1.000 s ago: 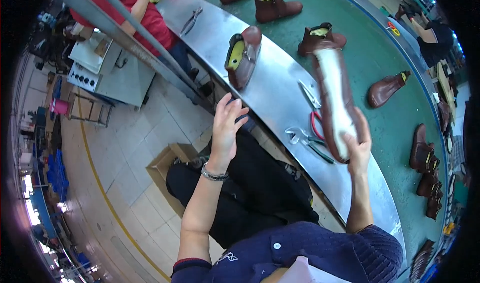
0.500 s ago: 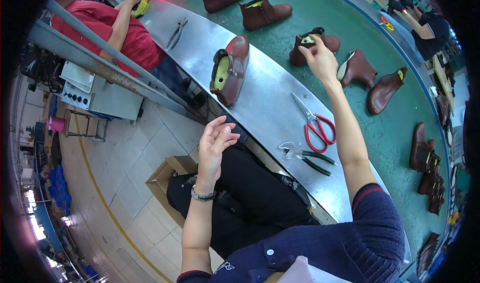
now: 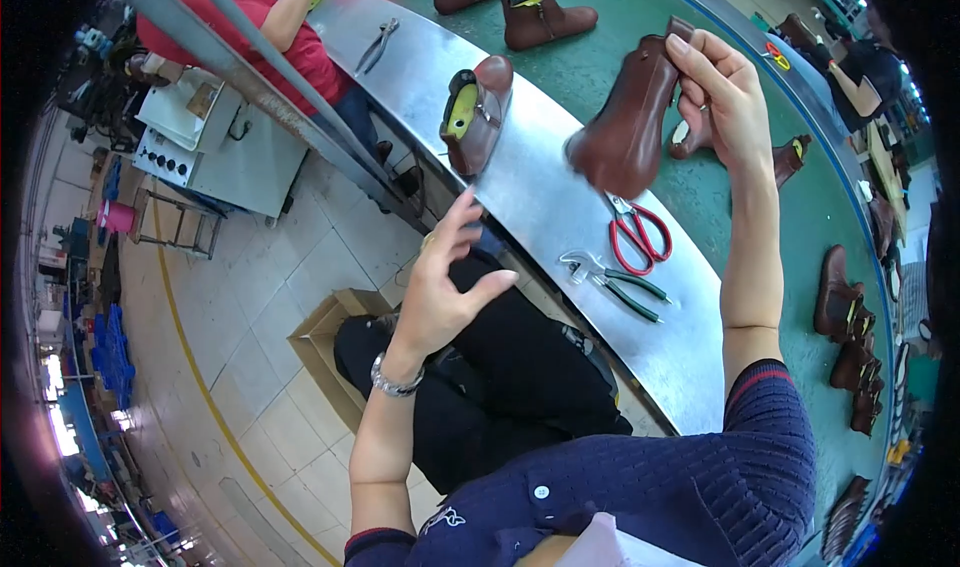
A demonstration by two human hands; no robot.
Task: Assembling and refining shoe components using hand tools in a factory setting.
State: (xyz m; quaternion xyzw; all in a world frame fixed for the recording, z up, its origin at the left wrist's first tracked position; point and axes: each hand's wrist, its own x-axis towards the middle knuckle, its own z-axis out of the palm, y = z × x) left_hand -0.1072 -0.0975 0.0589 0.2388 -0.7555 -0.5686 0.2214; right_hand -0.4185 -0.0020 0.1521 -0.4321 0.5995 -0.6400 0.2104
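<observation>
Pinched by its top edge, a brown ankle boot (image 3: 630, 117) hangs from my right hand (image 3: 730, 102), toe down, over the metal table (image 3: 540, 207). My left hand (image 3: 440, 287) is raised above my lap with thumb and fingers apart, holding nothing. Another brown boot (image 3: 480, 117) with a yellow-green lining lies on the table beyond my left hand. Red-handled scissors (image 3: 640, 237) lie below the held boot, which covers their blades. Next to them are pliers with dark green handles (image 3: 620, 287).
Along the green conveyor belt (image 3: 800, 297) stand several more brown boots (image 3: 548, 19). A second pair of pliers (image 3: 377, 47) lies at the table's far end, near a person in red (image 3: 310, 62). A cardboard box (image 3: 320, 352) is on the floor beside my legs.
My right hand has picked up a boot from the belt and brought it up over the table. My left hand has opened wider and turned.
</observation>
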